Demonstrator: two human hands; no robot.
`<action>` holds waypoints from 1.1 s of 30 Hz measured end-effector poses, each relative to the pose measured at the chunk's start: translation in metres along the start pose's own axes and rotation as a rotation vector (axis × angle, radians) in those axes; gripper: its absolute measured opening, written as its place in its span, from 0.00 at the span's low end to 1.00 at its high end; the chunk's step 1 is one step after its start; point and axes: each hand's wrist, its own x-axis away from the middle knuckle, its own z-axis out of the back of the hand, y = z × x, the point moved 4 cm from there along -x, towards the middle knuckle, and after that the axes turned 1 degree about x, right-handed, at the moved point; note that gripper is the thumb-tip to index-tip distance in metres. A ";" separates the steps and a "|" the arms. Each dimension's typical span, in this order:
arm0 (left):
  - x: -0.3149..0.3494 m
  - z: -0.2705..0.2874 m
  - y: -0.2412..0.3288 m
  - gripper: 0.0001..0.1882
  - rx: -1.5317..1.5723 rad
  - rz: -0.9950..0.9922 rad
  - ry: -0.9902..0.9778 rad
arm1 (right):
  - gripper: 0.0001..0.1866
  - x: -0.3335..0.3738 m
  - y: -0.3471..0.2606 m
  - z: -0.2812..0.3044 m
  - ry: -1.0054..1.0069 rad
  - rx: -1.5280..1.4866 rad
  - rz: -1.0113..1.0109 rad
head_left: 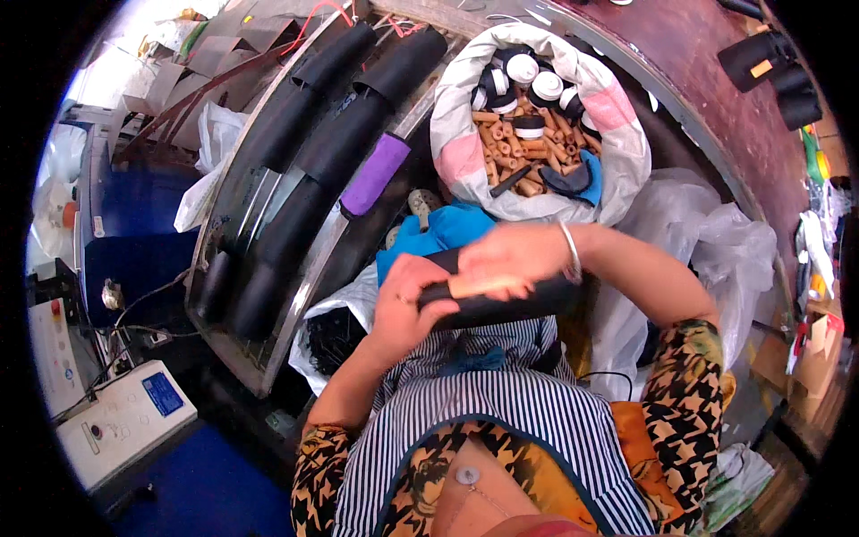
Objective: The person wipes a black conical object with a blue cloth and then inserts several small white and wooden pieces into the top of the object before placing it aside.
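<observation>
In front of my striped apron, my left hand pinches a short dark piece between thumb and fingers. A slim tan tube runs rightward from it. My right hand lies over that tube, smeared by motion, so its grip is unclear. A wide black cylinder rests across my lap, under both hands. Just beyond them is a bright blue cloth. Past it stands an open white sack holding several tan tubes and white-and-black round caps.
A metal-edged tray at left holds long black cylinders and a purple roll. Clear plastic bags lie to the right. A beige control box sits lower left. More black cylinders lie on the dark red table.
</observation>
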 end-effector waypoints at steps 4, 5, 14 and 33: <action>-0.003 0.026 -0.033 0.11 0.415 0.788 0.504 | 0.14 -0.022 0.082 0.149 1.046 0.680 0.139; 0.003 0.033 -0.051 0.13 0.568 0.805 0.506 | 0.14 -0.024 0.126 0.182 1.117 0.777 -0.094; 0.070 0.028 -0.075 0.15 1.326 1.067 0.563 | 0.16 -0.086 0.213 0.258 0.733 1.180 -0.627; 0.000 -0.027 -0.031 0.08 1.861 0.791 0.674 | 0.03 0.097 0.025 0.054 1.243 -0.076 0.418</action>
